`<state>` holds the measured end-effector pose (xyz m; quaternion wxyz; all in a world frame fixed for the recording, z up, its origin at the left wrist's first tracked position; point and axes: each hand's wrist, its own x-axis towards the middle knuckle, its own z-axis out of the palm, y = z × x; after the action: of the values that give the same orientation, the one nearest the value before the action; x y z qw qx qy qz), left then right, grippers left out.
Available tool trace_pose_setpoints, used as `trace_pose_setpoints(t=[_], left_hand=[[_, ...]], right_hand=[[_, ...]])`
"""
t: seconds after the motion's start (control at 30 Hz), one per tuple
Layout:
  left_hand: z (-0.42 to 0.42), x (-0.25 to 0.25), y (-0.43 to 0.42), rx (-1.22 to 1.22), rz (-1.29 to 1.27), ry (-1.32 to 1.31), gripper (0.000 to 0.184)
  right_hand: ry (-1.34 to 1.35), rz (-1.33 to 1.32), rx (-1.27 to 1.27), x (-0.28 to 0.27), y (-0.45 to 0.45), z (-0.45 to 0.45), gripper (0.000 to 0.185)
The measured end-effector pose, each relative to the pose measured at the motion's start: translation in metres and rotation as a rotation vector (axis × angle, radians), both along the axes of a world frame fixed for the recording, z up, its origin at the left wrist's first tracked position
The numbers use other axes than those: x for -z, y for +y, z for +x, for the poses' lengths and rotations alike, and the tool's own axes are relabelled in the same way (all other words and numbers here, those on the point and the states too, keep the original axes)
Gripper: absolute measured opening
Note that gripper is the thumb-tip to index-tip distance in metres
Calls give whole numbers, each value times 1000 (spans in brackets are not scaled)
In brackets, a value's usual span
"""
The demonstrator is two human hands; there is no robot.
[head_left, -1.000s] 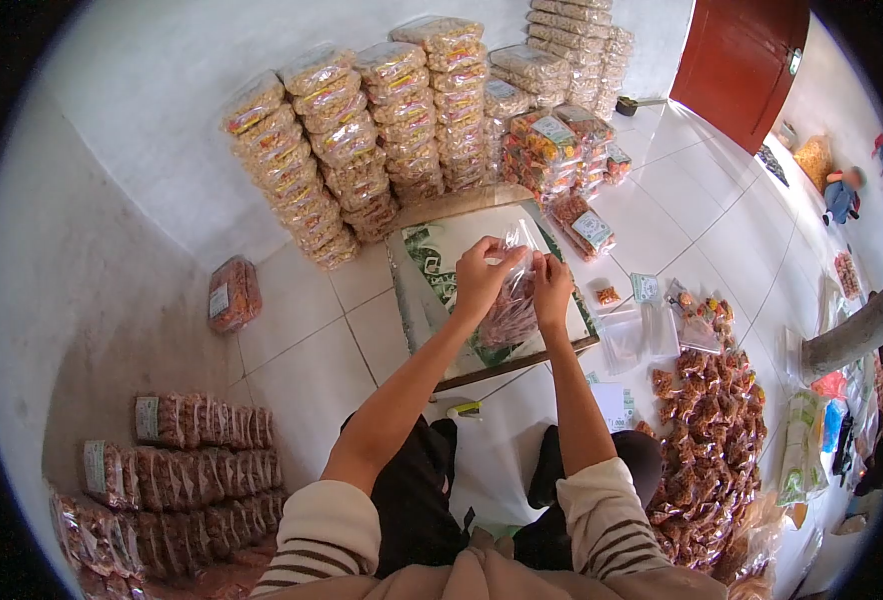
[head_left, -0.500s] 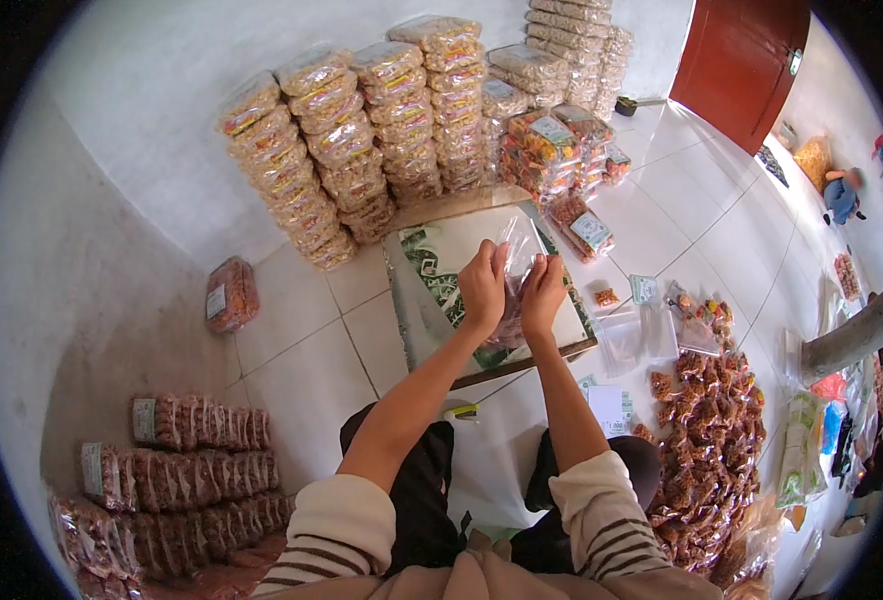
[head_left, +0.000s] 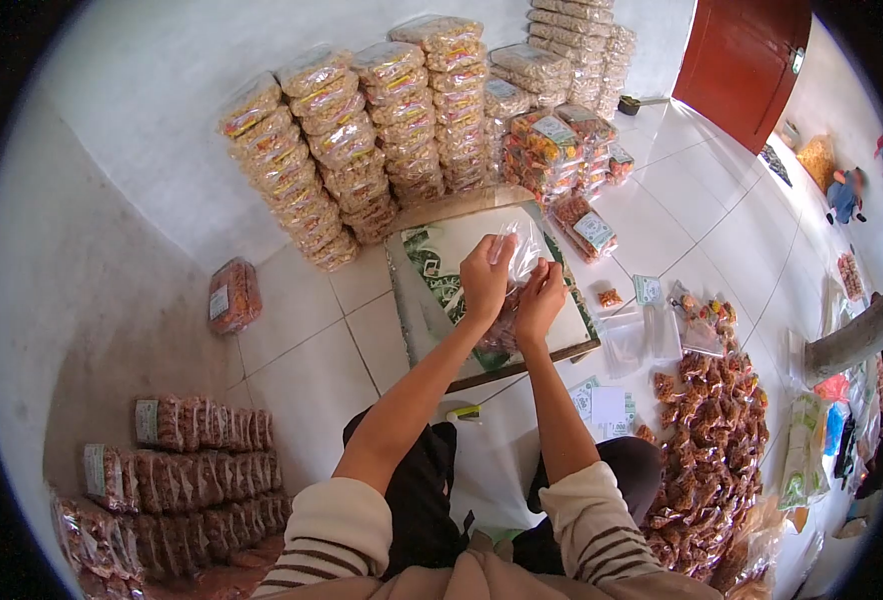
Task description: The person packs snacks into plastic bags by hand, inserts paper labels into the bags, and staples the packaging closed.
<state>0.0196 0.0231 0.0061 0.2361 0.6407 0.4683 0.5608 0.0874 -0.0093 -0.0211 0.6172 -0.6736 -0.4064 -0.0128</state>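
Observation:
Both of my hands grip a clear plastic bag above a low table with a green-and-white patterned top. My left hand is closed on the bag's left side near its top. Fingers curled, my right hand holds the right side. The bag's lower part sags toward me with reddish-brown contents, partly hidden by my wrists. To the right of the table lie a small snack packet, flat clear bags and printed labels.
Tall stacks of packed snacks stand along the wall. A heap of small brown packets spreads over the floor at right. Rows of filled packs lie at lower left, and a yellow-green tool lies before the table.
My right hand has turned slightly and shifted a little down along the bag. The bag's clear top now stands more puffed between my hands.

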Motion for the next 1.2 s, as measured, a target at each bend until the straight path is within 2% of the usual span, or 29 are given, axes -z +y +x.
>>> trace_pose_setpoints(t=[0.07,0.13,0.3,0.37,0.4,0.43,0.47,0.5,0.6,0.7,0.77,0.9,0.97,1.0,1.07,1.2], left_hand=[[0,-1,3,48,-95,-81,26],[1,7,12,158,-109,-343,28],[-3,1,5,144,-150,-333,27],[-3,-10,-2,113,-140,-313,27],[-3,-10,-5,51,-119,-264,26],[-3,-12,-7,-12,-96,-214,25],[-4,-13,-8,-13,-92,-214,25],[-5,-12,-9,-27,-120,-222,25],[-7,-9,-5,-52,-147,-222,24],[-9,-8,-1,-76,-107,-159,25],[-12,-9,-3,-91,-77,-105,25],[-15,-7,0,-80,-80,-83,25],[-15,-5,2,-75,-86,-100,25],[-16,-5,2,-85,-86,-109,25],[-18,-6,2,-98,-86,-116,25],[-23,-7,4,-59,-151,-79,27]], right_hand=[[-6,9,-1,1,0,1,27],[46,-26,-57,0,-1,2,24],[142,-169,-137,-1,3,13,25],[359,-317,-311,-6,3,21,27],[360,-317,-311,-6,3,24,27],[455,-308,-416,-7,3,27,26],[549,-295,-523,-8,4,29,26],[548,-291,-525,-6,6,29,26],[446,-267,-412,4,12,30,22],[481,-315,-539,7,17,37,22],[235,-343,-482,4,15,33,17],[73,-385,-485,3,10,31,16],[-420,-173,-280,0,3,30,18],[-419,-175,-282,-1,1,33,18],[-87,-201,-674,-4,-2,42,25],[-135,-172,-801,-21,-19,45,32]])
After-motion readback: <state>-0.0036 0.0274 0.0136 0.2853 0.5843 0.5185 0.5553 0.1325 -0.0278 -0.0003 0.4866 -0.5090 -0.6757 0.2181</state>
